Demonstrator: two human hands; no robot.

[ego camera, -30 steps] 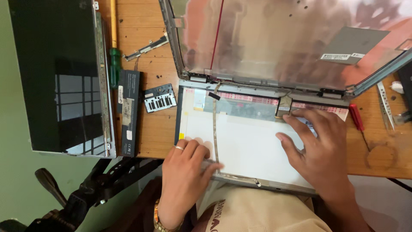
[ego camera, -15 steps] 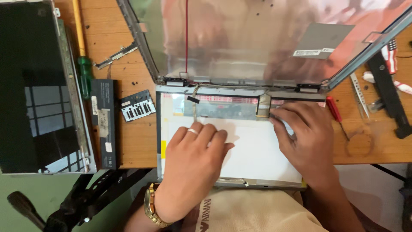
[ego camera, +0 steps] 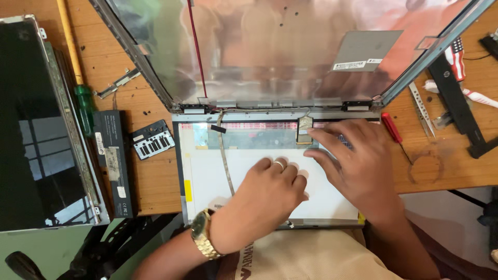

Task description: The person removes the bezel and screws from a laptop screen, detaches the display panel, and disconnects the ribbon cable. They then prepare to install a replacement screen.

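Note:
A white display panel (ego camera: 207,176) lies face down on the base of an opened laptop, whose silver foil-lined lid (ego camera: 280,52) stands up behind it. My left hand (ego camera: 264,199), with a ring and a gold watch, rests flat on the middle of the panel. My right hand (ego camera: 358,166) lies on the panel's right part, its fingertips touching a small gold flat-cable connector (ego camera: 305,129) at the panel's upper edge. A thin grey cable (ego camera: 224,161) runs down the panel left of my left hand. Neither hand grips anything.
A second black screen panel (ego camera: 36,129) lies at the left of the wooden table (ego camera: 150,181). Beside it are a green-handled screwdriver (ego camera: 83,109), a black battery (ego camera: 114,161) and a small black cover (ego camera: 152,140). A red screwdriver (ego camera: 394,132), tweezers (ego camera: 421,111) and black strips lie at the right.
My left hand has slid right and upward onto the middle of the panel. My right hand has moved left to the gold connector. The view has shifted rightward.

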